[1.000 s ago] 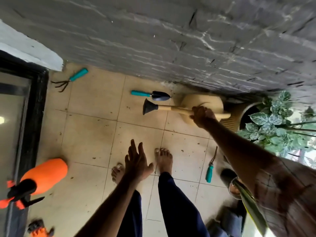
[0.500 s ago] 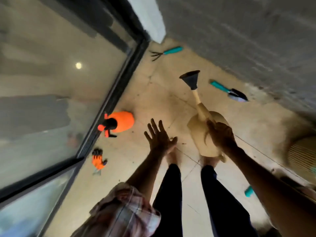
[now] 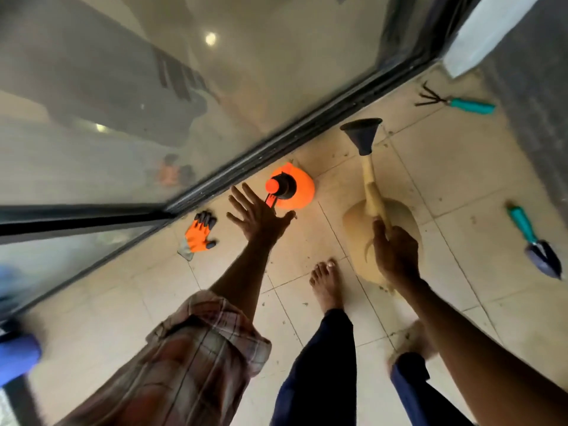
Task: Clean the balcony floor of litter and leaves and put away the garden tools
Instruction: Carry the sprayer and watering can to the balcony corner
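Head view is showing little done: right hand (image 3: 396, 256) clamping the watering can (image 3: 353, 218), left hand (image 3: 258, 218) hovering, fingers (image 3: 249, 193) apart, sprayer (image 3: 299, 187) at its one o'clock, glove (image 3: 196, 236), trowel (image 3: 536, 249), rake (image 3: 455, 103) lying unstowed.

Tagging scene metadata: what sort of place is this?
Most likely a home balcony: a tiled floor beside a sliding glass door, with garden gear about: a watering can in the right hand, an orange pump sprayer, a hand cultivator and a trowel.
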